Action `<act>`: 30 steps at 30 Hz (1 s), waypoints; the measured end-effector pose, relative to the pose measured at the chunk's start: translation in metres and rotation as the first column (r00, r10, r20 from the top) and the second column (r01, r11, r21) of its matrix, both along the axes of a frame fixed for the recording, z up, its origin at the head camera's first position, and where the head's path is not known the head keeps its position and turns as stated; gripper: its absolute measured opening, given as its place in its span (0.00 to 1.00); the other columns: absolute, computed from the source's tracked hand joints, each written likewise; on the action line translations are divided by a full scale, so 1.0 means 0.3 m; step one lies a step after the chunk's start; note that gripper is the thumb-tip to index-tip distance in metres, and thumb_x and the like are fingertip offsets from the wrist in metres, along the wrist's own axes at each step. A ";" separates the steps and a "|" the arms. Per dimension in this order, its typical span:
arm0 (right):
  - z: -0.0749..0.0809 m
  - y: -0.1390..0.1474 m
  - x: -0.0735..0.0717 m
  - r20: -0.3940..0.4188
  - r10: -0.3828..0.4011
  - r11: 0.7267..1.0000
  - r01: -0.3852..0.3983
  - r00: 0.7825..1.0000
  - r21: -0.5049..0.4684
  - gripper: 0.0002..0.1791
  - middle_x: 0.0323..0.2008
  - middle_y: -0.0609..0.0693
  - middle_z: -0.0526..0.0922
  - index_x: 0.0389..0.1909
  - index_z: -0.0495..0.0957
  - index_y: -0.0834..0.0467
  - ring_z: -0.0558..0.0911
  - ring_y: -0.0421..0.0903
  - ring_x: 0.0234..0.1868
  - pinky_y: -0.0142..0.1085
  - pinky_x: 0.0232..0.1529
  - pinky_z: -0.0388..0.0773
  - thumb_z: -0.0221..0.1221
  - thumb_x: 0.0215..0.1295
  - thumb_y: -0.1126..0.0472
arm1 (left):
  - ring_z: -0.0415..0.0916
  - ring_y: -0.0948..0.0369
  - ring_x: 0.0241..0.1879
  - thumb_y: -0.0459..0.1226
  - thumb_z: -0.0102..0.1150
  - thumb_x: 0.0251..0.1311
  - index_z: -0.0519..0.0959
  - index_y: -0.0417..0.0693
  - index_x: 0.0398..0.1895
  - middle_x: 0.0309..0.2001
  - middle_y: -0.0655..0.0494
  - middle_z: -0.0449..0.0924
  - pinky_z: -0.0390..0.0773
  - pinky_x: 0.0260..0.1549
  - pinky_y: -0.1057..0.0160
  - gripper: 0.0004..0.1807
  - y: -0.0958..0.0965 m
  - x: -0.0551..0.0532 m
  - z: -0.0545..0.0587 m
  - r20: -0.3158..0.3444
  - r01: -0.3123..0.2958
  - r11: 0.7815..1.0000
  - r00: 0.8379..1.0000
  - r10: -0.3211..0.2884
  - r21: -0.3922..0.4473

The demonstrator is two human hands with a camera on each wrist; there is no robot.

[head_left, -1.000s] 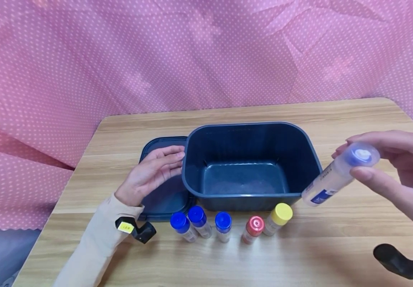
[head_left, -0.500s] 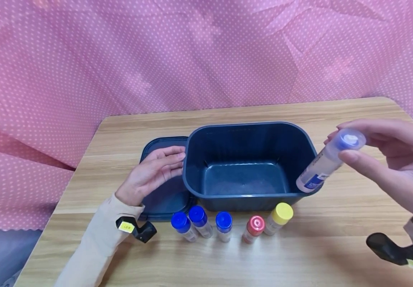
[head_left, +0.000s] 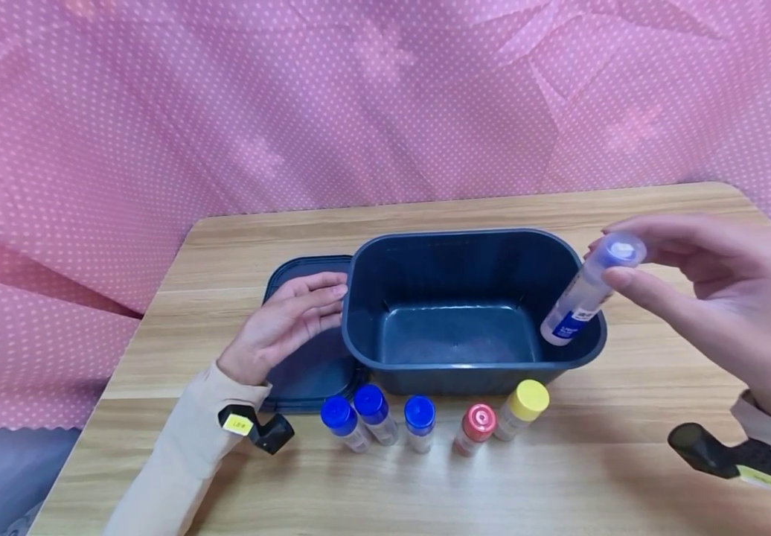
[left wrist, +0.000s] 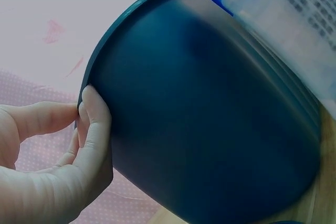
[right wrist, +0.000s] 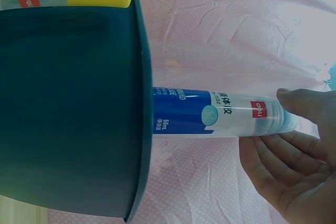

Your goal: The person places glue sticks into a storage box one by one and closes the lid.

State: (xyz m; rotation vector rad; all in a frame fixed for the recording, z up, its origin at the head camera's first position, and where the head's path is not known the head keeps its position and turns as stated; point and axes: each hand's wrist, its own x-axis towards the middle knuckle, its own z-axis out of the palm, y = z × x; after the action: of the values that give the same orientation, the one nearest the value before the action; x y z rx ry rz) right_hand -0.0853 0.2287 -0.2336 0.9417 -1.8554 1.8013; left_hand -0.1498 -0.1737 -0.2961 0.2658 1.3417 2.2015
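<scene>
My right hand (head_left: 727,290) pinches a clear liquid glue bottle (head_left: 580,305) by its cap end, between thumb and fingers. The bottle tilts, its lower end inside the right end of a dark blue plastic bin (head_left: 426,367). In the right wrist view, the bin wall (right wrist: 73,114) hides that lower end; the glue bottle's label (right wrist: 181,111) shows blue and white. My left hand (head_left: 285,320) touches the bin's left side near the rim with extended fingers. In the left wrist view, the left hand's fingertips (left wrist: 94,103) lie against the outer wall.
Dark blue lid (head_left: 312,372) lies beneath my left hand, partly under the bin. Along the bin's front stand small bottles: three blue-capped, including the middle blue-capped bottle (head_left: 372,409), a red-capped bottle (head_left: 475,428) and a yellow-capped bottle (head_left: 522,409). A pink dotted curtain (head_left: 385,104) hangs behind the table.
My right hand has moved left and slightly up, carrying the glue bottle from outside the bin's right end to over and into it. My left hand stays at the bin's left side.
</scene>
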 end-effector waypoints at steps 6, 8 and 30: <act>-0.015 -0.003 -0.012 -0.008 -0.059 0.997 0.060 0.998 0.052 0.17 0.39 0.74 0.80 0.40 0.75 0.82 0.84 0.53 0.39 0.31 0.45 0.80 0.62 0.44 0.88 | 0.80 0.57 0.44 0.26 0.46 0.69 0.79 0.41 0.48 0.46 0.48 0.82 0.80 0.48 0.60 0.12 -0.001 0.000 -0.001 -0.009 -0.001 1.000 1.000 0.001 -0.002; -0.018 -0.004 -0.017 -0.016 -0.075 0.995 0.076 0.997 0.069 0.17 0.39 0.73 0.80 0.40 0.76 0.82 0.85 0.51 0.38 0.30 0.45 0.80 0.63 0.44 0.87 | 0.80 0.57 0.44 0.26 0.46 0.69 0.79 0.40 0.48 0.46 0.48 0.82 0.80 0.48 0.60 0.12 -0.002 0.000 -0.002 -0.010 -0.001 1.000 1.000 0.001 -0.001; -0.006 -0.050 -0.034 -0.033 -0.269 0.930 0.269 0.963 0.250 0.20 0.37 0.57 0.86 0.40 0.80 0.75 0.85 0.42 0.34 0.25 0.40 0.80 0.66 0.41 0.86 | 0.81 0.57 0.43 0.26 0.46 0.70 0.78 0.40 0.48 0.45 0.49 0.82 0.81 0.47 0.61 0.11 0.000 0.002 -0.001 -0.008 -0.007 1.000 1.000 0.007 -0.010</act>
State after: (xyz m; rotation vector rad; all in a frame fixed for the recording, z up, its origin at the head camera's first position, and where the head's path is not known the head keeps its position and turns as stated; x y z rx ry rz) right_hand -0.0955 0.2136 -0.2355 0.7221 -2.1342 1.4290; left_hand -0.1491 -0.1738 -0.2963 0.2667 1.3596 2.2010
